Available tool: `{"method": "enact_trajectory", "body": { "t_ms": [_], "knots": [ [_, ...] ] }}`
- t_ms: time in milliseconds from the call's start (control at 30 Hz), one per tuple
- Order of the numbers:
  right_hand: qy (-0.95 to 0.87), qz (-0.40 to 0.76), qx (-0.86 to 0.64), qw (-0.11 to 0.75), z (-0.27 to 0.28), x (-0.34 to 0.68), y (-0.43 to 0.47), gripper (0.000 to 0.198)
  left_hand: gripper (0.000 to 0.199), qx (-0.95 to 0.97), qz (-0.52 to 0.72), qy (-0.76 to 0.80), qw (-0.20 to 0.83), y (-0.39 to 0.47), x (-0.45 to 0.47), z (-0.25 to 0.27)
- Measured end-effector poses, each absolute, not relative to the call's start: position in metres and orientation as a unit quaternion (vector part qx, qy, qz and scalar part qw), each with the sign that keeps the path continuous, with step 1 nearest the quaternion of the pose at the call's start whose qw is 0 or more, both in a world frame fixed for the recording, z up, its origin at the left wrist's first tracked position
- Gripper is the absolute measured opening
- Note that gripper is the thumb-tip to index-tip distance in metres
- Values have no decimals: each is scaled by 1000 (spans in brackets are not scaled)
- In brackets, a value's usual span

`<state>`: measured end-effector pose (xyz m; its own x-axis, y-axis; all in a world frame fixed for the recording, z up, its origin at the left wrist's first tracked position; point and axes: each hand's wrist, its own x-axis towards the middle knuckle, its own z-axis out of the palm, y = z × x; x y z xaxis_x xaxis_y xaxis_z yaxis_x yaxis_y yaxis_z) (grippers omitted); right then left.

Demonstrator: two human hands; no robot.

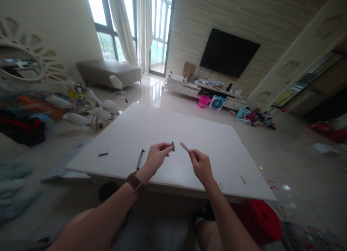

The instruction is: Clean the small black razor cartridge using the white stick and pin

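Above the white table (173, 124), my left hand (156, 156) pinches a small green and black razor head (173, 146) between thumb and fingertips. My right hand (201, 164) grips one end of a flat, pale stick with a rounded tip (185, 147). That tip points toward the razor head, with a small gap between them. A dark razor handle (140, 160) lies on the table just left of my left hand. Farther left is a short black strip (103, 154). Toward the right front corner rests a small green and black piece (243, 179).
Close to the front edge lies a small clear item (221, 186). A red stool (264, 220) stands by the table's front right. Left of the table is a lamp with several white shades (100, 113). A TV cabinet (187, 88) lines the far wall.
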<state>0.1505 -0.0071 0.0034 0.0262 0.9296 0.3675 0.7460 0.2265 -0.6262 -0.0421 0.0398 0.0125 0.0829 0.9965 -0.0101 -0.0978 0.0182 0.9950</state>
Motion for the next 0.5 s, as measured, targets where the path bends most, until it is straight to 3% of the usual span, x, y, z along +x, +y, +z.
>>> {"method": "enact_trajectory", "body": {
  "t_ms": [133,333,500],
  "knots": [
    [-725,130,-586,337,4,146,-8,37,20,491,504,454,546,40,-42,11],
    [-681,116,-618,376,2,150,-5,37,19,481,497,459,557,40,-42,12],
    [-715,118,-602,335,0,149,-5,35,18,488,504,459,545,39,-42,14]
  ]
}}
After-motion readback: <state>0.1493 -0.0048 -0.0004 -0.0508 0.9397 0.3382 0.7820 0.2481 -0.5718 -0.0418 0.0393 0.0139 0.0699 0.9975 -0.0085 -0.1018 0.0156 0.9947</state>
